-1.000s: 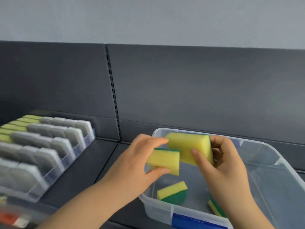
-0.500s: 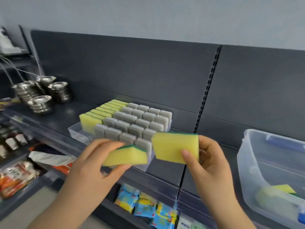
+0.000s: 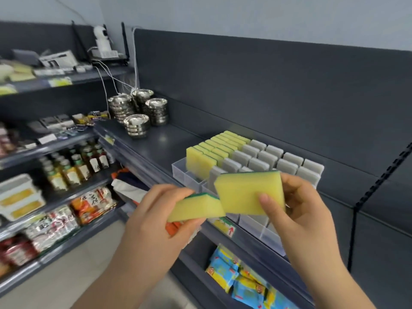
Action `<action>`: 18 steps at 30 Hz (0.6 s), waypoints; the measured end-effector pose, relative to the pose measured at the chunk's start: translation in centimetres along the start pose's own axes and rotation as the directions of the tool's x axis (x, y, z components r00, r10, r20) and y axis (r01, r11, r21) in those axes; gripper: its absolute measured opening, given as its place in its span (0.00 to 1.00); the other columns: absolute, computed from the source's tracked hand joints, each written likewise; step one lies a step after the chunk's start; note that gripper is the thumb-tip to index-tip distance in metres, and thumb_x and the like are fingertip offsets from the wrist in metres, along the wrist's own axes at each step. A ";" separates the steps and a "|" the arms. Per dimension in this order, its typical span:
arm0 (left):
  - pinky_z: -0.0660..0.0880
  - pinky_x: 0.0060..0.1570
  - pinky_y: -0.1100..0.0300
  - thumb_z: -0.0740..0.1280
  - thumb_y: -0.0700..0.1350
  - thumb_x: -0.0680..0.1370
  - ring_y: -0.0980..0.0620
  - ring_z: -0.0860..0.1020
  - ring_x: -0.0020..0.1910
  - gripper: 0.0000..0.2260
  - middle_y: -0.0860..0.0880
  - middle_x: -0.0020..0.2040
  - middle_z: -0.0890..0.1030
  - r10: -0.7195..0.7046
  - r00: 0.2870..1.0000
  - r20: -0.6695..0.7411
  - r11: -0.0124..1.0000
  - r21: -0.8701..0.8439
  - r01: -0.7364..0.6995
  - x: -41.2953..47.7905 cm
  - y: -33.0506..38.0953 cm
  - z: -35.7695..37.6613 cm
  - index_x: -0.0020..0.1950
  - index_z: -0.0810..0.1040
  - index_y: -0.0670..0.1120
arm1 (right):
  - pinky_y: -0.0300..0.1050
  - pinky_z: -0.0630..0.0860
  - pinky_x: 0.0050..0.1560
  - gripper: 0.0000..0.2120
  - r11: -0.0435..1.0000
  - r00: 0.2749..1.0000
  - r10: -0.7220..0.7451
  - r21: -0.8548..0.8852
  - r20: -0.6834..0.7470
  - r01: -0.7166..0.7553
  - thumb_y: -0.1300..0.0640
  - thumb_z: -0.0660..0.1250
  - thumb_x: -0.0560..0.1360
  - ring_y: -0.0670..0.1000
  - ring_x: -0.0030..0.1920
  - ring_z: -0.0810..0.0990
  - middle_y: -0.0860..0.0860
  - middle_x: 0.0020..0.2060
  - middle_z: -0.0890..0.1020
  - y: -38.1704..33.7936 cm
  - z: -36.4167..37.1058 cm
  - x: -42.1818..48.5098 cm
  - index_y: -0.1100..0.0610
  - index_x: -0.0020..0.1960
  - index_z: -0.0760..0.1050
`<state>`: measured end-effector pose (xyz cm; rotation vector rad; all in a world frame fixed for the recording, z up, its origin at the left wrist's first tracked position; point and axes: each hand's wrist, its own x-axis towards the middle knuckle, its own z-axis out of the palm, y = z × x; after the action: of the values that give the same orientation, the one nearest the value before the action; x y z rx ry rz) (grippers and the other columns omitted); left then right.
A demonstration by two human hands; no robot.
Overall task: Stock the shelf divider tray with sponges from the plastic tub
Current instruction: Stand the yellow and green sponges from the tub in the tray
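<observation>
Each hand holds one yellow sponge with a green scouring layer, in the air at the front edge of the shelf (image 3: 160,139) and just before the near end of the shelf divider tray (image 3: 178,172).

The left hand (image 3: 156,219) pinches the left sponge (image 3: 196,207), fingers curled over the green side and thumb beneath. That sponge lies nearly flat, its long axis running left to right and rising a little toward the right.

The right hand (image 3: 301,210) grips the right sponge (image 3: 247,192), thumb pressed on the broad yellow face and fingers curled behind. It stands almost on edge with the yellow face toward the camera (the green shows only as a thin strip along the top), and its long axis also runs left to right.

The two sponges meet at one corner. They seem to touch, though motion blur leaves that unsure.

In the tray, upright yellow sponges (image 3: 200,161) fill the left lanes and grey sponges (image 3: 263,157) the lanes to the right. Stacks of steel bowls (image 3: 138,112) stand farther left on the same shelf.
</observation>
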<state>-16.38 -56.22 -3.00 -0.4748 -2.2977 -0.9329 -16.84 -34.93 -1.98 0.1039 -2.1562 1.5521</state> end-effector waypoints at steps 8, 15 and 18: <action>0.65 0.47 0.79 0.66 0.55 0.69 0.66 0.71 0.51 0.18 0.55 0.50 0.75 0.052 0.997 0.054 0.999 -0.010 -0.051 8.4 -7.1 0.5 0.54 0.78 0.49 | 0.37 0.78 0.44 0.21 1.000 0.999 -0.005 -0.015 -0.038 0.005 0.41 0.67 0.61 0.43 0.45 0.81 0.42 0.44 0.82 0.9 4.1 8.1 0.45 0.52 0.75; 0.62 0.50 0.80 0.65 0.58 0.70 0.68 0.70 0.53 0.19 0.57 0.51 0.75 0.057 0.996 0.063 0.998 0.020 -0.058 15.0 -13.6 2.0 0.57 0.76 0.53 | 0.34 0.77 0.45 0.18 1.000 1.000 0.020 0.020 0.006 -0.020 0.47 0.70 0.62 0.42 0.46 0.81 0.42 0.46 0.83 2.5 7.8 14.5 0.45 0.52 0.76; 0.64 0.50 0.79 0.64 0.60 0.69 0.69 0.70 0.54 0.19 0.64 0.53 0.72 0.040 0.997 0.067 0.999 -0.008 -0.040 16.4 -15.9 2.4 0.59 0.73 0.58 | 0.28 0.75 0.41 0.16 0.999 0.999 0.040 -0.012 0.002 -0.040 0.53 0.71 0.65 0.40 0.46 0.81 0.40 0.45 0.83 3.6 9.5 16.1 0.44 0.52 0.76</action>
<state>-38.01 -63.84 -1.69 -0.5609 -2.3371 -0.9183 -35.43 -38.89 -0.69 0.0584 -2.1818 1.5616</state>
